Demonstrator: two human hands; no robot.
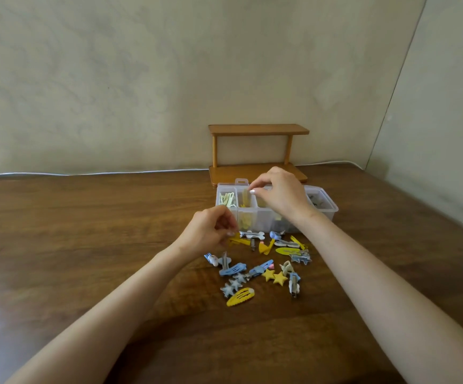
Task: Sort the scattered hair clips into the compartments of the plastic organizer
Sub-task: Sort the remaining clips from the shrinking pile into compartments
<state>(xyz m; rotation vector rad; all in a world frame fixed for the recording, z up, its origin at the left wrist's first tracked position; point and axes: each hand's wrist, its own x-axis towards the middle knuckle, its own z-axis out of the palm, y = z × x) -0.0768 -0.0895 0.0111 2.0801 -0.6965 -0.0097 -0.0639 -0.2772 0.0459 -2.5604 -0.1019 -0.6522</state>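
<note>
Just right of centre, the right hand [277, 193] pinches a thin yellow hair clip [245, 196] above the clear plastic organizer [331, 210], while the left hand [211, 229] pinches a flat yellow clip [237, 241] from the scattered pile [274, 276] below, all light, stiff, slick pieces best nipped edgewise.

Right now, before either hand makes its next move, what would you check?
1. Right hand is above the organizer: ok.
2. Its fingertips are over the compartment holding yellow clips: ok.
3. Its grip on a clip: cannot tell; only a blurred yellowish streak shows below the fingertips.
4. Left hand pinches a yellow clip at the edge of the pile: ok.
5. All clips are sorted: not ok; many still lie on the table, including a yellow snap clip.
</note>
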